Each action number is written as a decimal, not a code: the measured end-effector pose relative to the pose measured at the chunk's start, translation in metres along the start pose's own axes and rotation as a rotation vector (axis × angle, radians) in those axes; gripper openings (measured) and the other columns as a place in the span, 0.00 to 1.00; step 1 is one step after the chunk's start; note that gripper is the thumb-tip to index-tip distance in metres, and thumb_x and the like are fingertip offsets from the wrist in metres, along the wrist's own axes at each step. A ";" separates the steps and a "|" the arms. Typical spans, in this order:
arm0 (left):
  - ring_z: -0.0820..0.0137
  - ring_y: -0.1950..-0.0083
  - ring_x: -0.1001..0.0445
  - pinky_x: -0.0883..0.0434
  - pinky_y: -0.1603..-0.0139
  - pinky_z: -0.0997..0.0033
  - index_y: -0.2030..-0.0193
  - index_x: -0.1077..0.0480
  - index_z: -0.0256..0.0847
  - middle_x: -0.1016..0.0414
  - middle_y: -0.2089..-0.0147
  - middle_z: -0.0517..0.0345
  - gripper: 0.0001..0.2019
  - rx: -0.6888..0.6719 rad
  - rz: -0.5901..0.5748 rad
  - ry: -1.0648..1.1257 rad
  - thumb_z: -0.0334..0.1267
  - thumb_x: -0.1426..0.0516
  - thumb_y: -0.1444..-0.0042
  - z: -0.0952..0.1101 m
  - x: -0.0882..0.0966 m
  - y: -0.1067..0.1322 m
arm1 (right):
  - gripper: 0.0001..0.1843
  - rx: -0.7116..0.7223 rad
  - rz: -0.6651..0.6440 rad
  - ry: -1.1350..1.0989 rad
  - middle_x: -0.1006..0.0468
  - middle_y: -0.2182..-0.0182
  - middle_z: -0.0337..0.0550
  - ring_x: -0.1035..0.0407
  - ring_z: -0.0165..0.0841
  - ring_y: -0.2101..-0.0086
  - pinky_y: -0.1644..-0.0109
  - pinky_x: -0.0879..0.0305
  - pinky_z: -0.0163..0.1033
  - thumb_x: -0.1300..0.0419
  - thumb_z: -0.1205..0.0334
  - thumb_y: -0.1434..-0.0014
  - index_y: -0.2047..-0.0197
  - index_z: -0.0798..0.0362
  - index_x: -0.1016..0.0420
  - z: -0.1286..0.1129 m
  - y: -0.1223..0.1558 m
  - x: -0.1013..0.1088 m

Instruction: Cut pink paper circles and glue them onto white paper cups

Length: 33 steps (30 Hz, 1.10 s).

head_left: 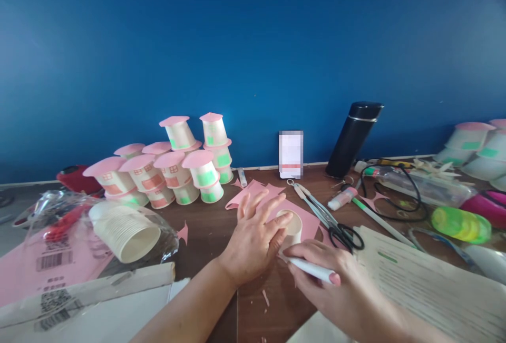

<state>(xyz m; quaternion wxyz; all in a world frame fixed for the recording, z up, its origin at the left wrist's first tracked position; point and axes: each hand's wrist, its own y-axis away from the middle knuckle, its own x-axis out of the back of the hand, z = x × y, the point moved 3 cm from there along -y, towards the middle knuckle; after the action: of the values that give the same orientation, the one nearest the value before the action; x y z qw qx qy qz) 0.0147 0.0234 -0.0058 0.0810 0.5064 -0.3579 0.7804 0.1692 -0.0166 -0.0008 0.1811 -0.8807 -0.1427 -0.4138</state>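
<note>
A small white paper cup (pixel 293 223) stands upside down on a pink paper sheet (pixel 261 195) on the brown table. My left hand (pixel 255 235) lies on the pink sheet with fingers spread, thumb and forefinger touching the cup's left side. My right hand (pixel 336 285) is closed round a white pen (pixel 310 269), whose tip meets the pink paper at the cup's base.
Several finished cup houses with pink roofs (pixel 169 166) are piled at the back left. A sleeve of white cups (pixel 126 229) lies in plastic wrap at left. Black-handled scissors (pixel 336 227), a glue stick (pixel 342 199), a black flask (pixel 353 137) and printed papers (pixel 427 285) are at right.
</note>
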 end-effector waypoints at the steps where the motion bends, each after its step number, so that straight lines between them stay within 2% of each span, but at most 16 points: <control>1: 0.55 0.32 0.54 0.55 0.35 0.40 0.46 0.31 0.50 0.41 0.34 0.58 0.15 0.004 -0.003 0.000 0.39 0.53 0.35 0.000 0.000 0.000 | 0.13 0.017 0.015 -0.011 0.19 0.66 0.35 0.24 0.33 0.68 0.64 0.29 0.37 0.45 0.69 0.44 0.60 0.43 0.25 -0.003 0.000 0.007; 6: 0.56 0.31 0.53 0.56 0.34 0.42 0.43 0.33 0.49 0.42 0.33 0.56 0.16 -0.031 0.002 0.002 0.39 0.52 0.36 -0.001 0.001 0.000 | 0.11 0.093 0.099 -0.071 0.20 0.70 0.34 0.25 0.32 0.72 0.70 0.27 0.35 0.43 0.65 0.43 0.61 0.41 0.24 -0.018 0.003 0.048; 8: 0.56 0.31 0.52 0.55 0.34 0.43 0.43 0.34 0.49 0.42 0.34 0.55 0.17 -0.042 0.014 0.007 0.38 0.52 0.36 -0.001 0.002 0.001 | 0.13 0.059 0.142 -0.079 0.20 0.70 0.36 0.25 0.34 0.73 0.74 0.29 0.34 0.44 0.63 0.42 0.55 0.40 0.25 -0.020 0.004 0.061; 11: 0.57 0.32 0.51 0.53 0.34 0.44 0.42 0.34 0.49 0.41 0.34 0.54 0.17 -0.041 0.018 0.011 0.37 0.51 0.36 0.000 0.002 0.001 | 0.14 -0.020 0.289 -0.114 0.22 0.75 0.37 0.28 0.34 0.77 0.78 0.32 0.35 0.44 0.60 0.40 0.51 0.41 0.27 -0.017 0.003 0.068; 14: 0.57 0.33 0.50 0.52 0.35 0.45 0.42 0.35 0.49 0.40 0.35 0.54 0.17 -0.026 0.007 0.014 0.36 0.52 0.36 0.002 0.002 0.000 | 0.12 -0.109 0.459 -0.225 0.27 0.79 0.35 0.31 0.33 0.78 0.77 0.34 0.35 0.46 0.55 0.37 0.52 0.43 0.28 -0.003 0.001 0.057; 18: 0.57 0.34 0.49 0.52 0.36 0.43 0.43 0.35 0.49 0.38 0.36 0.54 0.17 -0.014 0.000 0.027 0.35 0.53 0.36 0.000 0.000 0.002 | 0.12 -0.156 0.584 -0.374 0.27 0.75 0.36 0.31 0.32 0.75 0.72 0.32 0.34 0.45 0.55 0.37 0.51 0.46 0.30 0.026 -0.001 0.029; 21: 0.57 0.34 0.50 0.53 0.35 0.43 0.41 0.37 0.50 0.38 0.37 0.54 0.17 -0.029 -0.011 0.036 0.37 0.53 0.35 -0.004 -0.002 0.004 | 0.12 -0.181 0.577 -0.366 0.27 0.72 0.37 0.30 0.32 0.72 0.66 0.33 0.35 0.45 0.56 0.37 0.50 0.47 0.31 0.043 -0.002 0.016; 24: 0.57 0.34 0.50 0.54 0.35 0.44 0.41 0.38 0.49 0.38 0.37 0.54 0.17 -0.043 -0.025 0.050 0.39 0.51 0.36 -0.007 -0.004 0.005 | 0.11 -0.184 0.559 -0.327 0.25 0.65 0.39 0.30 0.33 0.68 0.61 0.33 0.35 0.45 0.57 0.37 0.52 0.46 0.30 0.047 -0.001 0.012; 27: 0.55 0.34 0.49 0.54 0.35 0.43 0.40 0.39 0.48 0.37 0.37 0.54 0.19 -0.046 -0.039 0.056 0.43 0.49 0.37 -0.007 -0.005 0.005 | 0.12 -0.183 0.479 -0.367 0.25 0.65 0.38 0.30 0.32 0.70 0.65 0.33 0.34 0.46 0.57 0.36 0.50 0.46 0.32 0.046 -0.001 0.008; 29: 0.55 0.34 0.48 0.54 0.35 0.43 0.40 0.39 0.49 0.36 0.38 0.54 0.20 -0.049 -0.047 0.056 0.45 0.48 0.39 -0.006 -0.006 0.005 | 0.12 -0.176 0.446 -0.392 0.25 0.65 0.38 0.29 0.33 0.69 0.64 0.32 0.34 0.47 0.58 0.36 0.49 0.46 0.33 0.047 -0.001 0.006; 31: 0.54 0.35 0.46 0.54 0.35 0.42 0.40 0.39 0.49 0.34 0.40 0.54 0.21 -0.047 -0.038 0.053 0.44 0.45 0.40 -0.005 -0.007 0.004 | 0.12 -0.174 0.439 -0.395 0.25 0.64 0.39 0.28 0.35 0.64 0.60 0.32 0.35 0.46 0.58 0.36 0.49 0.47 0.34 0.048 0.000 0.004; 33: 0.55 0.36 0.43 0.54 0.35 0.42 0.42 0.38 0.49 0.32 0.42 0.54 0.21 -0.042 -0.003 0.057 0.41 0.44 0.42 -0.003 -0.008 0.005 | 0.11 -0.186 0.434 -0.402 0.25 0.66 0.39 0.28 0.36 0.63 0.60 0.31 0.35 0.46 0.58 0.36 0.50 0.47 0.33 0.051 0.000 0.003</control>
<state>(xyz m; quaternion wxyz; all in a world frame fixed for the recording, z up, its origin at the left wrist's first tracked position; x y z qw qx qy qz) 0.0139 0.0241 -0.0160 0.1032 0.4826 -0.3709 0.7867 0.2051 0.0062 -0.0288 0.1518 -0.9676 0.0541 -0.1945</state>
